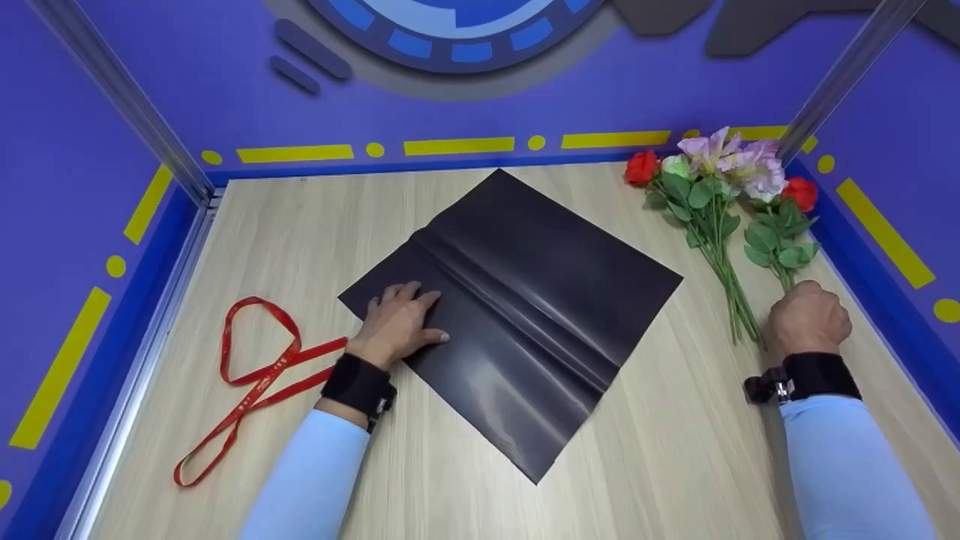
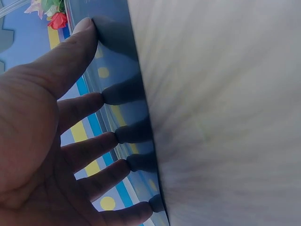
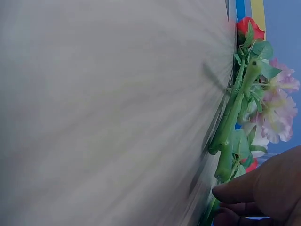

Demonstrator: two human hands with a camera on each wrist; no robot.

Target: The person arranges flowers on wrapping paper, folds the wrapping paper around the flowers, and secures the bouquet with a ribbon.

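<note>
A black sheet of wrapping paper with creases across its middle lies turned cornerwise on the table. My left hand rests near its left corner, fingers spread; the left wrist view shows the fingertips touching its glossy surface. At the right side, my right hand pinches the stem of a red rose with green leaves. In the right wrist view, the thumb presses on that green stem, and the curled fingers are partly hidden. Just left of this hand lie other artificial flower stems.
Pink lilies, another red rose and a pale bloom lie at the back right. A looped red ribbon is left of the left hand. Blue panels wall the table at the back and sides.
</note>
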